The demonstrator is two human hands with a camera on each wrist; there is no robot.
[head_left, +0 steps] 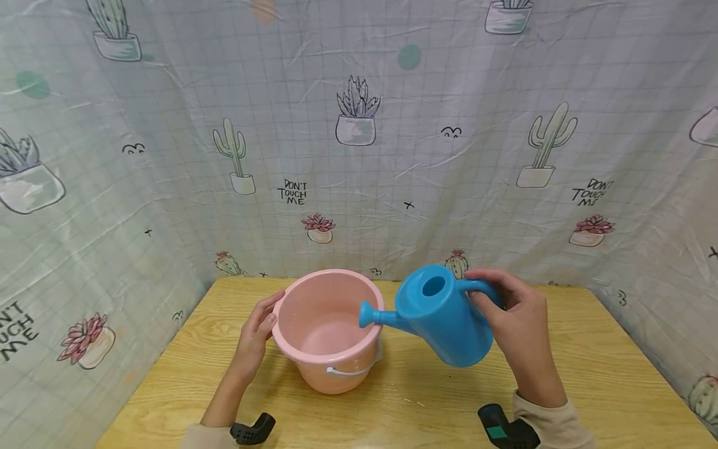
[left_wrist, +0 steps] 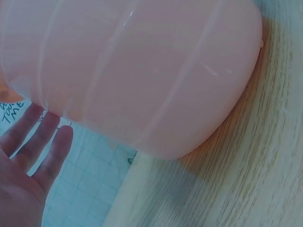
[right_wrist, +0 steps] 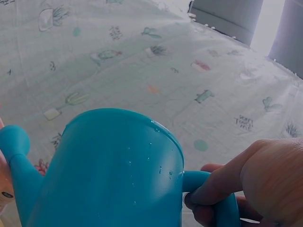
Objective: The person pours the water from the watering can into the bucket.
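My left hand [head_left: 255,333] rests against the left side of a pink plastic bucket [head_left: 331,374], near its rim. In the left wrist view, several straight, spread fingers [left_wrist: 59,149] touch the bucket's ribbed outer wall [left_wrist: 142,71]. My right hand [head_left: 516,315] grips the handle of a blue watering can [head_left: 449,330], fingers curled round it. The can is held above the table, tilted left, its spout head [head_left: 367,314] over the bucket's right rim. No water stream shows. Droplets cling to the can's wall [right_wrist: 118,165] in the right wrist view.
The bucket stands on a wooden table [head_left: 432,405], its white handle [head_left: 353,373] hanging at the front right. A cactus-print sheet [head_left: 392,168] hangs behind the table and along both sides. Small wet spots lie on the wood right of the bucket.
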